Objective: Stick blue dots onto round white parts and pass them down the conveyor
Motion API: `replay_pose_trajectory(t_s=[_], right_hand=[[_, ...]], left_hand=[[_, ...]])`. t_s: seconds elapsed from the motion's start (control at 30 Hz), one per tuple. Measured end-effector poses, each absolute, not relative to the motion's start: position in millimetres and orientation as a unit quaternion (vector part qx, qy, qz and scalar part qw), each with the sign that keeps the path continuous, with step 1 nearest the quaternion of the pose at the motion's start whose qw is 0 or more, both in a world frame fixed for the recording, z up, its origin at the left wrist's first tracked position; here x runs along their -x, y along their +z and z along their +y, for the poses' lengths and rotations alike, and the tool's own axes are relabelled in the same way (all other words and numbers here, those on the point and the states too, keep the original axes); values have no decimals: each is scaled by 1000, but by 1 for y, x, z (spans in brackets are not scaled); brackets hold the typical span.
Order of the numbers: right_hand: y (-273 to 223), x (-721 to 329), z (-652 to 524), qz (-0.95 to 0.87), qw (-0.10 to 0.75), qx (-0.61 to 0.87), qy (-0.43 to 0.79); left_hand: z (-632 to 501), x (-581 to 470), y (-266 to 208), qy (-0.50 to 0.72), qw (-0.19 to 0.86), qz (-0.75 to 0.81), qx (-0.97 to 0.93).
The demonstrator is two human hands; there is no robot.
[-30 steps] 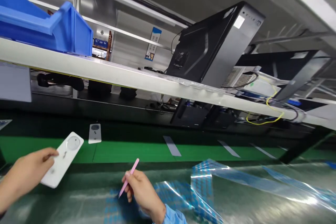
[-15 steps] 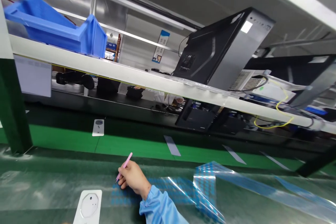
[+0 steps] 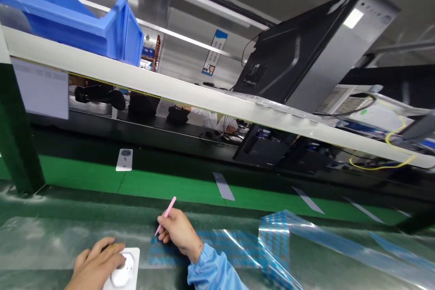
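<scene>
My right hand (image 3: 180, 231) is closed around pink tweezers (image 3: 167, 212). Their tip points down at the left end of a clear film strip with rows of blue patches (image 3: 227, 247) on the bench. At the bottom left, my left hand (image 3: 98, 265) has its fingers stretched out over a white plate (image 3: 133, 276). The fingertips reach the plate's white octagonal centre, which has small dark dots; whether they press on it or grip something there is hidden. To the right, the film folds over itself and runs across the bench.
Behind the bench, a green belt (image 3: 84, 174) carries several white plates (image 3: 124, 160). A shelf beam (image 3: 163, 86) crosses above with a blue bin (image 3: 74, 22) and a black computer case (image 3: 299, 50). A yellow cable (image 3: 384, 166) hangs at right. A person's arm (image 3: 207, 118) shows beyond.
My left hand has come into view from below and reached over the white plate. My right hand keeps the tweezers at the film's left end. The view has shifted slightly.
</scene>
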State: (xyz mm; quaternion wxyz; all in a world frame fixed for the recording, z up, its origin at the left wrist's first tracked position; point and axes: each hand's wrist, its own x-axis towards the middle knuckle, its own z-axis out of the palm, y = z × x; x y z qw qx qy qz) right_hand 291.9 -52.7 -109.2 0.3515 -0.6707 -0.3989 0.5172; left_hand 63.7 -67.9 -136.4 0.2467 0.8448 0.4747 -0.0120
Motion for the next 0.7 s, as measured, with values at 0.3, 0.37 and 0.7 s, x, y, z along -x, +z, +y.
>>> replay_pose_trajectory(t_s=[0.3,0.37,0.7], right_hand=[[-115,-261,-77,-449,335,620,549],[-120,-250,-78,-453,316,637,538],[-119,-239,-74,-456,278,661,527]], left_hand=[[-72,-60,-144,15,266,442,-857],[-72,-58,-145,25,272,430,-861],[-75,-60,-135,1,285,426,-858]])
